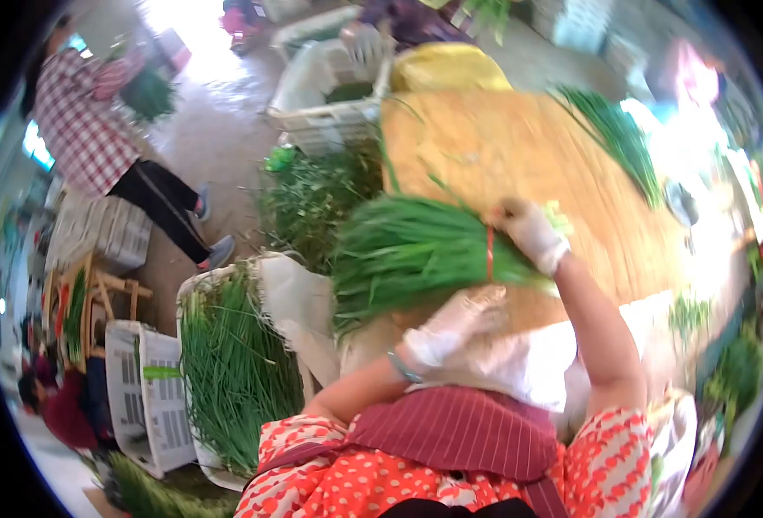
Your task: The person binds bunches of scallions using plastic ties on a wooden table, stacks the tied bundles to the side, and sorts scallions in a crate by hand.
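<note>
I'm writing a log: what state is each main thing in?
Bundle: gathered, leaves splayed
Band: around bundle; fastening unclear
Right hand: gloved, at band
Left hand: gloved, beside bundle
Board: partly covered
Near crate: full of greens
Far crate: holding some greens

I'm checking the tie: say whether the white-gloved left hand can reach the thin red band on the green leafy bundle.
Probably yes: the left hand looks free, nothing visible blocks the near end of the red band; the white-gloved right hand is at its far end.

White glare washes over the greyish floor.
</note>
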### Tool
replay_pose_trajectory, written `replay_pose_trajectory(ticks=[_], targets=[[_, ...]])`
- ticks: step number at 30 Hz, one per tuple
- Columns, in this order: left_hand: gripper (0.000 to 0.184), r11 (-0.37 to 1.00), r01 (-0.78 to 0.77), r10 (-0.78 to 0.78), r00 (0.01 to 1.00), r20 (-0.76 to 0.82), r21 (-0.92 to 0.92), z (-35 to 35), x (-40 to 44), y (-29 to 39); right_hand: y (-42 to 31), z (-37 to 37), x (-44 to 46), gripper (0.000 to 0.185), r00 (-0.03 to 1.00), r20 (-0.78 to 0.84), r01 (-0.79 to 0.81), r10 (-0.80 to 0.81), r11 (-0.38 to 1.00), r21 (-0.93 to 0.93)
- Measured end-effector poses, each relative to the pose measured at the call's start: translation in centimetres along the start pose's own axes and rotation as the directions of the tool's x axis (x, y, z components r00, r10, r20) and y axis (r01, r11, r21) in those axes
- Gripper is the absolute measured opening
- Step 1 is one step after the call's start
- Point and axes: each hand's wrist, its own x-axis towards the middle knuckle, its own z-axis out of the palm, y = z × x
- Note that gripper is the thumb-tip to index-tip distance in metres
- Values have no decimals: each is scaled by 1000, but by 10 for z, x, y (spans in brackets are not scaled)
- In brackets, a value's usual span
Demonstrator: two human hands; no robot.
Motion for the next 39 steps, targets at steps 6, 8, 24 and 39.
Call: replay_pose_trajectory(ticks=[6, 8, 24, 39], targets=[[25, 37, -511, 802, 528, 279, 859, -4, 12, 94, 0, 5, -13, 20, 995, -21, 95, -93, 989, 111], [30, -70, -478, 798, 500, 337, 876, -13, 34, 98, 3, 17, -15, 18, 988, -120, 120, -102, 980, 158], [103, -613, 58, 511, 789, 340, 788, -15, 33, 80, -18, 16, -32, 12, 947, -226, 251, -227, 965, 80], [92, -570, 23, 303, 935, 184, 821, -15, 51, 83, -15, 46, -51, 3, 694, -264, 505, -669, 715, -484]])
